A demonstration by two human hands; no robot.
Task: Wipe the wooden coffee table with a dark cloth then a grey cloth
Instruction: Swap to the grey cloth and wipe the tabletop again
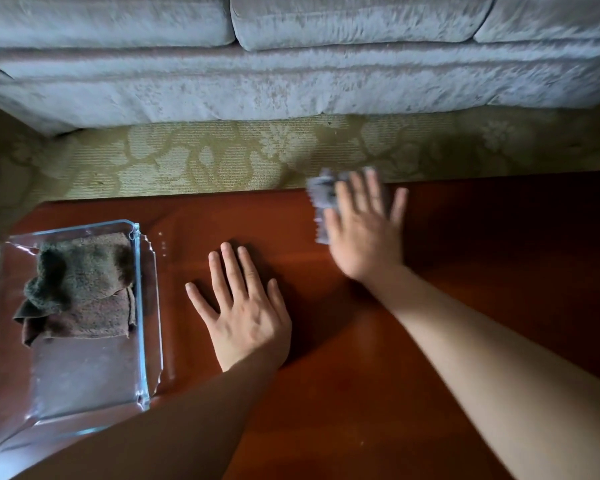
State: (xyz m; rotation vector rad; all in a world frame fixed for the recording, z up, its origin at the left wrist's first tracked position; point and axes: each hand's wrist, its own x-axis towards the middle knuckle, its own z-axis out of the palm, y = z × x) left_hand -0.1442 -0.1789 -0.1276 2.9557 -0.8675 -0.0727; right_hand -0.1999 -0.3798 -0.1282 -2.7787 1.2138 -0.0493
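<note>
The person's left hand (246, 313) lies flat on the wooden coffee table (482, 237) near the middle of the view, fingers straight and spread, holding nothing. At about 1 o'clock from it, the right hand (364, 230) presses a grey cloth (323, 199) onto the tabletop at the table's far edge. Its fingers are extended over the cloth rather than curled round it. This hand is motion-blurred, and the cloth shows past its fingertips and thumb side. At 9 o'clock from the left hand, a clear glass dish (142, 306) sits on the table with the crumpled dark cloth (84, 271) in its far half. At 12 o'clock, beyond a patterned carpet (205, 157), stands a pale sofa (291, 81).
</note>
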